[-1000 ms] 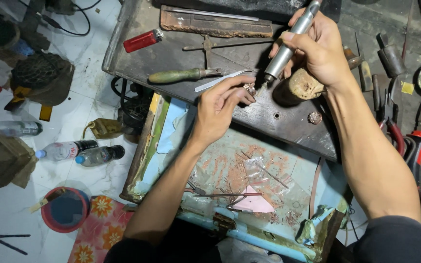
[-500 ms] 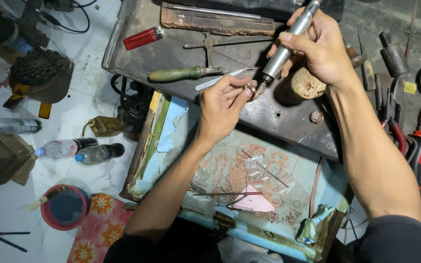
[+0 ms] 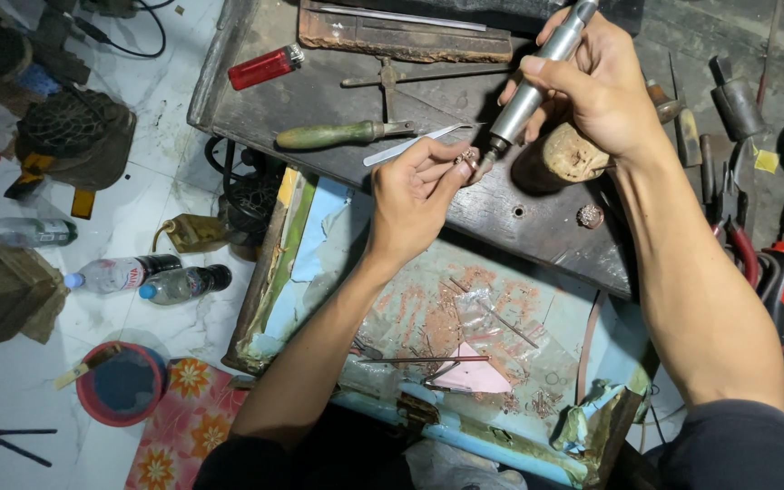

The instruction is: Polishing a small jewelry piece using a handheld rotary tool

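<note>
Over the dark desk (image 3: 338,91), above a worn blue tray (image 3: 465,318) scattered with wire scraps, I see both hands at work. Right hand (image 3: 596,91) clamped around a silver rotary tool (image 3: 537,82), tip angled down. Left hand (image 3: 415,195) pinches a small ring (image 3: 467,160) between its fingertips, touching the tool's tip. Just beside: green-handled file (image 3: 342,134), metal blade (image 3: 410,145). Farther off, red lighter (image 3: 265,66). Smallest, a little round bead (image 3: 589,216) on the desk.

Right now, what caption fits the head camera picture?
Left hand pinches a small metal piece while right hand holds a rotary tool to it.
</note>
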